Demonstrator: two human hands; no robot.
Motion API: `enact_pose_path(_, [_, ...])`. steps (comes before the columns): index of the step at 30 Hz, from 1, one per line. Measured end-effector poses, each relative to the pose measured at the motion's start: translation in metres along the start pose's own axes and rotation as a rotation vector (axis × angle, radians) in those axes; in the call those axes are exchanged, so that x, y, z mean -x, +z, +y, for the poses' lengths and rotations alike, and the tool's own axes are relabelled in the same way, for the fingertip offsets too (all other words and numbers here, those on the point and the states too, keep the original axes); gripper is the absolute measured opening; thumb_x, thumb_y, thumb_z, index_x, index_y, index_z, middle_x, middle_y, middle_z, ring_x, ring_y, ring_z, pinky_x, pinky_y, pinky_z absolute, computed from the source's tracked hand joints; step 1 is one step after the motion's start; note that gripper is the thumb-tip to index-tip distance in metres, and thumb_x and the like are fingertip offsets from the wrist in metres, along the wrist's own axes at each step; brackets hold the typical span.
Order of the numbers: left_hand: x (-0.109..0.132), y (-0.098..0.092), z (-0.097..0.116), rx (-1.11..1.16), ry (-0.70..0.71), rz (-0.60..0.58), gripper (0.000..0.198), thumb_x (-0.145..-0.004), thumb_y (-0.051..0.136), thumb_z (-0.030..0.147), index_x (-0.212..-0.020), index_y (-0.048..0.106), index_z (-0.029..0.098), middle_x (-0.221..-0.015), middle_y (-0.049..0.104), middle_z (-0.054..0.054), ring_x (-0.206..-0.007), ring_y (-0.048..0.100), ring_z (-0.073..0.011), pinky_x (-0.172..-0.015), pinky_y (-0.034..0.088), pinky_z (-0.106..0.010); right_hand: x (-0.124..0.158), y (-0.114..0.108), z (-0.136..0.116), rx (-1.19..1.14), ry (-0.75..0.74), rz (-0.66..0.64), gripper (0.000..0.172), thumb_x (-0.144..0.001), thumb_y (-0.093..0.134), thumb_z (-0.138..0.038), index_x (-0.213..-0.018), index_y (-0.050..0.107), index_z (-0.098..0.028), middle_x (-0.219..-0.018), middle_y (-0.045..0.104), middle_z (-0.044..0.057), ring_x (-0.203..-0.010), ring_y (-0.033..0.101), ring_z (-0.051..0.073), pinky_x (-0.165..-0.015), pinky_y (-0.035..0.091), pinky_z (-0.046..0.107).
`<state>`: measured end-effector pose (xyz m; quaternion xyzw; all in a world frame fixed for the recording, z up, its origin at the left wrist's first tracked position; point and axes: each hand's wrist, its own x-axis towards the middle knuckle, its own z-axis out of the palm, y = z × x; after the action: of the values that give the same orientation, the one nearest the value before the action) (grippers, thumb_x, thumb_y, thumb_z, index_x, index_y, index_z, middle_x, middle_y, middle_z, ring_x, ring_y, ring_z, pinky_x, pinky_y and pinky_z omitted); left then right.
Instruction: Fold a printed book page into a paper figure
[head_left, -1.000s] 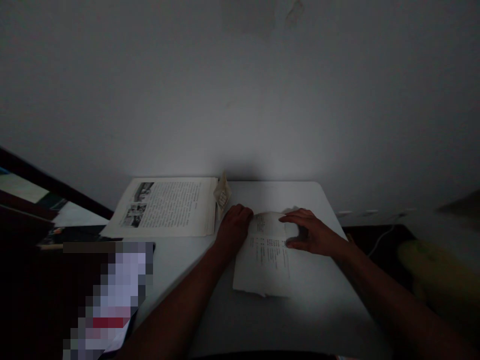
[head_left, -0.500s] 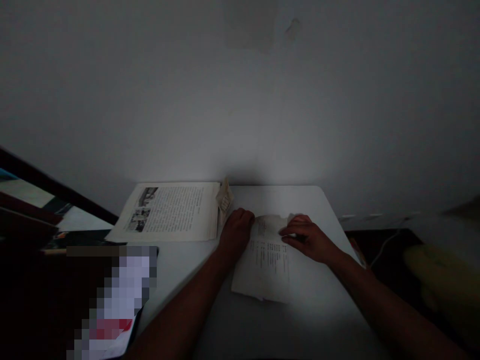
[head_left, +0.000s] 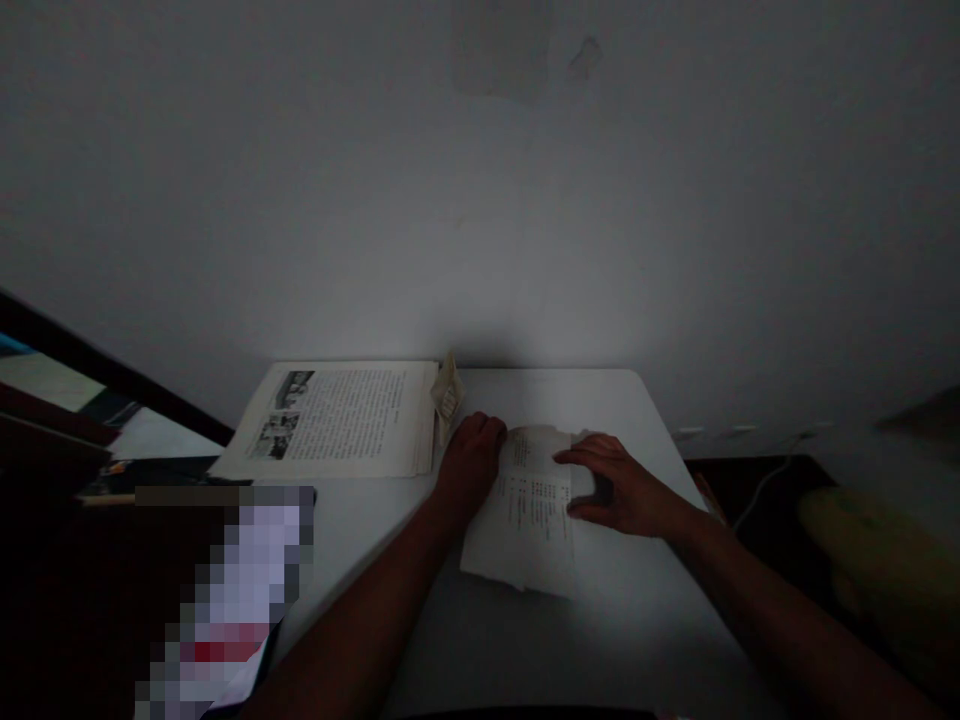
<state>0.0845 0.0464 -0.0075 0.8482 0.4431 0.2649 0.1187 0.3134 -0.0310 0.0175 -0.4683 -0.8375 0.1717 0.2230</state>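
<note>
A printed sheet of paper (head_left: 525, 545) with a crease across it lies on the white table (head_left: 600, 620). At its upper left edge my left hand (head_left: 474, 460) is closed, its curled fingers gripping the paper there; the fingertips are partly hidden. My right hand (head_left: 611, 485) is over the right edge of the sheet, thumb and index finger spread apart with a gap between them. Just beyond my left hand stands a small folded paper piece (head_left: 448, 392) with print on it, beside a stack of printed pages (head_left: 345, 425).
A blurred-out flat object (head_left: 255, 580), perhaps a screen, is at the table's left side. The wall (head_left: 480, 230) rises right behind the table. On the right are a white cable (head_left: 765, 490) and a yellowish item (head_left: 877, 550) below table height.
The thumb and index finger of my right hand have parted from a near pinch. The sheet's lower edge has shifted slightly. My left hand stays about where it was.
</note>
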Motion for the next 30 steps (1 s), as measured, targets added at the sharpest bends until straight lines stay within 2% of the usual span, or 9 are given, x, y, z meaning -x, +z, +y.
enact_pose_path(3, [0.0,0.0,0.0,0.001,-0.002,0.002,0.012,-0.088,0.043,0.015,-0.085,0.054,0.018,-0.087,0.053,-0.004,-0.085,0.05,-0.0165,-0.08,0.043,-0.03,0.0,-0.001,-0.006,-0.039,0.005,0.003,0.05,-0.071,0.069,-0.038,-0.116,0.055,-0.023,-0.11,0.061,0.009,-0.108,0.05,0.025,-0.095,0.034,0.044])
enact_pose_path(7, [0.001,0.0,0.001,-0.027,0.001,-0.001,0.012,-0.089,0.042,0.014,-0.085,0.053,0.018,-0.087,0.053,-0.004,-0.085,0.05,-0.0166,-0.079,0.043,-0.03,-0.008,0.009,-0.009,-0.091,0.029,0.088,0.017,-0.083,0.057,-0.034,-0.096,0.064,-0.025,-0.087,0.067,0.004,-0.088,0.057,0.02,-0.088,0.038,0.04])
enact_pose_path(10, [0.001,0.001,0.0,-0.063,0.001,-0.005,0.013,-0.089,0.041,0.014,-0.085,0.053,0.018,-0.086,0.052,-0.004,-0.085,0.049,-0.0169,-0.08,0.042,-0.03,-0.015,0.018,-0.009,-0.045,0.041,0.138,0.015,-0.084,0.056,-0.033,-0.088,0.066,-0.023,-0.071,0.064,0.002,-0.074,0.057,0.017,-0.084,0.037,0.04])
enact_pose_path(12, [0.002,0.002,0.0,-0.082,0.007,-0.01,0.013,-0.089,0.041,0.014,-0.086,0.053,0.017,-0.087,0.052,-0.004,-0.086,0.049,-0.0171,-0.081,0.042,-0.03,-0.016,0.021,-0.008,-0.008,0.041,0.132,0.015,-0.082,0.06,-0.034,-0.088,0.066,-0.023,-0.07,0.063,0.001,-0.075,0.057,0.018,-0.085,0.037,0.04])
enact_pose_path(19, [0.003,0.003,0.001,-0.093,-0.008,-0.019,0.014,-0.088,0.04,0.011,-0.088,0.053,0.018,-0.088,0.052,-0.005,-0.086,0.048,-0.0175,-0.08,0.042,-0.031,-0.008,0.017,-0.008,0.02,-0.011,0.069,0.028,-0.078,0.063,-0.038,-0.103,0.062,-0.024,-0.087,0.066,0.005,-0.092,0.056,0.022,-0.091,0.033,0.042])
enact_pose_path(30, [0.003,0.001,0.003,-0.097,-0.011,-0.011,0.015,-0.088,0.04,0.01,-0.087,0.053,0.018,-0.087,0.051,-0.005,-0.084,0.048,-0.0176,-0.079,0.042,-0.032,0.004,0.01,-0.014,0.063,0.029,-0.023,0.07,-0.061,0.072,-0.052,-0.122,0.05,-0.023,-0.111,0.058,0.01,-0.109,0.047,0.029,-0.099,0.029,0.047])
